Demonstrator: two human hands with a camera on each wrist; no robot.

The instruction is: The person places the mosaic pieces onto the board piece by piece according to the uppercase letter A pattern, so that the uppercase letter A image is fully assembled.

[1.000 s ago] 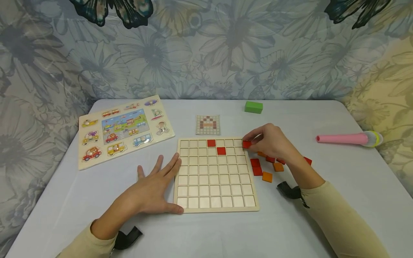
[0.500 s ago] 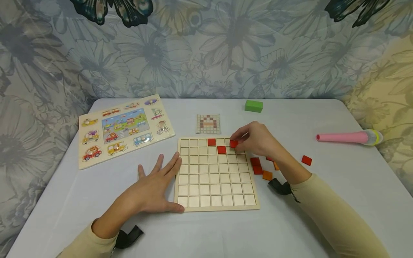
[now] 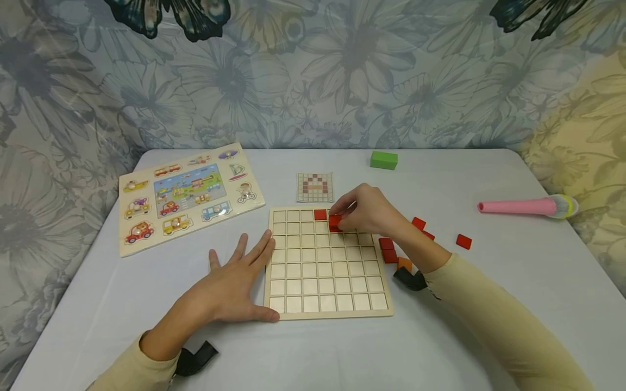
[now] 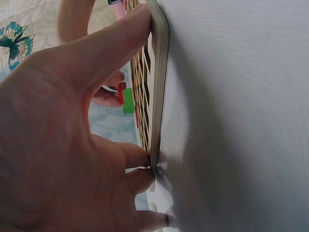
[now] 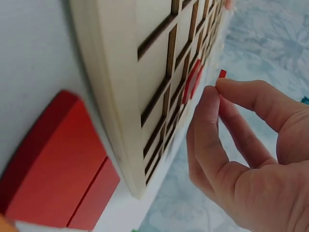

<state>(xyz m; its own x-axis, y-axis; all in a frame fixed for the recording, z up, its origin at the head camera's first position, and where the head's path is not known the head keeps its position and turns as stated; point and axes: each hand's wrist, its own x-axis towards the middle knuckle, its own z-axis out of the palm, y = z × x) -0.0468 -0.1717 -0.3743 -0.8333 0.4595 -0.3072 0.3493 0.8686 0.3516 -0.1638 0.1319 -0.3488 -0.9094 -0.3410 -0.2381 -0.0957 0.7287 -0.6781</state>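
A wooden grid board (image 3: 332, 315) lies flat on the white table. My left hand (image 3: 226, 290) rests along its left edge, fingers spread, with thumb and fingertips touching the rim. Over the board's upper rows my right hand (image 3: 369, 209) pinches a red square tile (image 5: 222, 74) between thumb and index finger. That tile hovers just above a red tile set in the second row (image 3: 335, 229). Another red tile (image 3: 320, 214) sits in a top-row cell. The right wrist view shows the pinched tile apart from the grid.
Loose red tiles (image 3: 387, 250) and an orange tile (image 3: 405, 264) lie right of the board; my forearm hides some. A pattern card (image 3: 315, 188) and a green block (image 3: 383, 160) stand behind. A picture puzzle (image 3: 191, 201) lies left, a pink toy microphone (image 3: 523, 206) right.
My right hand has carried the red tile leftward from the board's upper right corner to over the second-row tile. My left hand has stayed on the edge.
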